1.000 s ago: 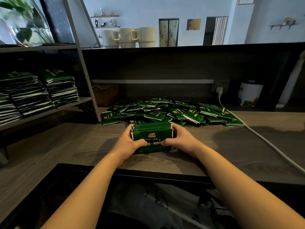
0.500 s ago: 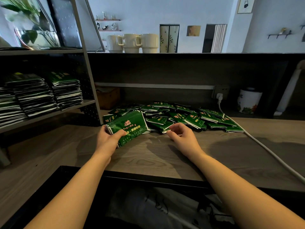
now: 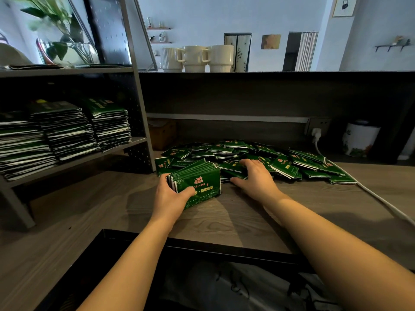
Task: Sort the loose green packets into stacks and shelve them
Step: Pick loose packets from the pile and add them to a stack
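A person's left hand (image 3: 169,194) grips a stack of green packets (image 3: 197,180) standing on edge on the wooden counter (image 3: 235,216), while the right hand (image 3: 256,176), fingers loosely spread, rests on the loose pile (image 3: 258,158) behind. Finished stacks (image 3: 67,129) fill the shelf (image 3: 125,145) at left; a white cable (image 3: 381,198) skirts the pile's right edge.

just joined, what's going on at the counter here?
A person is sorting green tea packets. The left hand grips a squared-up stack standing on edge on the counter. The right hand reaches into the loose pile behind it, fingers on a packet at its near edge. Finished stacks already sit on the shelf to the left. Much of the pile remains unsorted.
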`<state>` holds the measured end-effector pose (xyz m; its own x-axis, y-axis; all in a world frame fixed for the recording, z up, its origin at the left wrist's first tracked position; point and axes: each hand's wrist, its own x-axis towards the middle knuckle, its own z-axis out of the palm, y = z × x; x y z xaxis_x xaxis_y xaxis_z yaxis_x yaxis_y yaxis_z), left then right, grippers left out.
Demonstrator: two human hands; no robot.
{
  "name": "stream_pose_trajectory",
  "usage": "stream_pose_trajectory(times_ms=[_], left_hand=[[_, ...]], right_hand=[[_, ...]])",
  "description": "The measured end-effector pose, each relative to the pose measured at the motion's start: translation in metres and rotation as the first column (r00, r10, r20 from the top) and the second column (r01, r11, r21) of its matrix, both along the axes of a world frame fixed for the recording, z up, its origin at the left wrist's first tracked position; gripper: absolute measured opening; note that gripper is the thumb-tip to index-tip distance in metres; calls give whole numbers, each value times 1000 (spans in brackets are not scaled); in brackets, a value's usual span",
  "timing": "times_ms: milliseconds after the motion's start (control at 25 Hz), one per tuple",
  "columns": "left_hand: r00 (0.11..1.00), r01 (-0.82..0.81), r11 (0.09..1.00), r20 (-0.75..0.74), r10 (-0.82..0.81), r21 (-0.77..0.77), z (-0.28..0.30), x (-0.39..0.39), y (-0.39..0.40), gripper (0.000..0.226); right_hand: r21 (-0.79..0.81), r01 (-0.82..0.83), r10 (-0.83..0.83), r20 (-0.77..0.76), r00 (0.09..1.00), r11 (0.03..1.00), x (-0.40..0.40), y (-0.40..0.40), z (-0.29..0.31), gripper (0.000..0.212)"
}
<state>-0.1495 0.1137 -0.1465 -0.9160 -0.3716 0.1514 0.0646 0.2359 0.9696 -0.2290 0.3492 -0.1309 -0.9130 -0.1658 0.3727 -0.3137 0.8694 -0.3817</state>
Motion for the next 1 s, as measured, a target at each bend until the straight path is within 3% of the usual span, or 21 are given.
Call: stream_pose_trajectory(times_ms=[400,520,600,680,760,840,920,1000], left_hand=[[1000,21,1000,20,-21,3,-1,-3,-1,40],[997,73,997,39,-72,-22,0,-1,0,46],[988,140,990,64,-137,-32,1,1,2,55],[976,207,976,80,-202,-66,0,2,3,55],[968,243,965,93,-234,-99,-1,1,3,56],[969,231,965,123,-216,-128,0,1,5,69],[976,178,969,155,-152,-174,1,0,6,92],[979,165,971,150,-139,-175,1,-1,6,88]], right_hand=[[-2,-33,33,-162,986,999,4,4,2,23],[-283,-36,-29,-223,974,958,20,18,7,17],[-593,-34,-106,-199,974,804,32,29,9,13],[-847,-6,-134,-92,987,532,37,40,7,13],[-976,52,-49,42,998,213,38,49,5,18],[-993,107,94,101,990,-55,39,56,6,16],[-973,131,239,83,968,-192,41,61,9,13],[-971,147,386,64,920,-189,42,60,9,17]])
